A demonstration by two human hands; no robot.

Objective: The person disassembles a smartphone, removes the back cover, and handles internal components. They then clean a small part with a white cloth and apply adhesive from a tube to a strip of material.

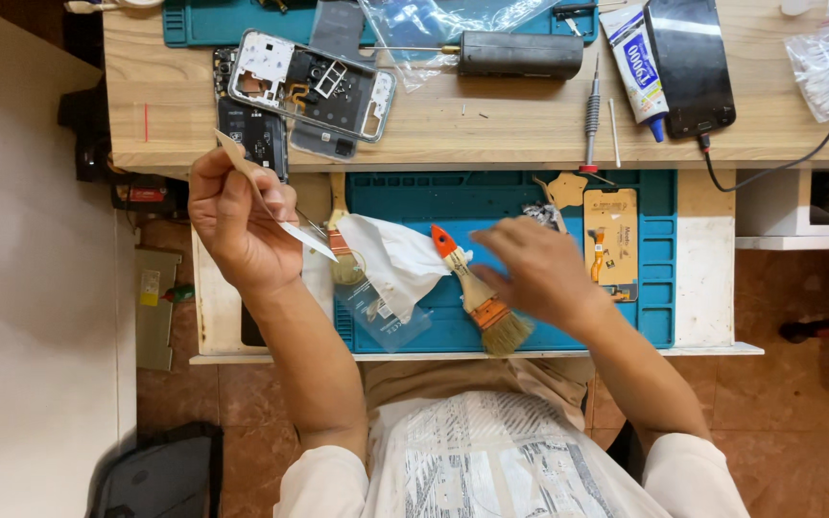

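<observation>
My left hand (237, 223) is raised over the left edge of the blue work mat (659, 269) and pinches a thin pale strip (261, 197) that runs from above the fingers down toward a white tissue (395, 259). My right hand (539, 269) rests palm down on the mat, fingers reaching toward the tissue and touching the handle of a brush (477, 293) with an orange tip. A second brush (343, 254) lies partly under the tissue. A clear plastic piece (381, 312) lies below it.
On the wooden shelf (491, 120) above lie an opened phone frame (309, 84), a dark phone part (253, 129), a black cylinder tool (520, 55), a screwdriver (592, 110), a glue tube (637, 62) and a black phone (691, 62) with a cable. A tan phone-shaped panel (611, 240) sits on the mat.
</observation>
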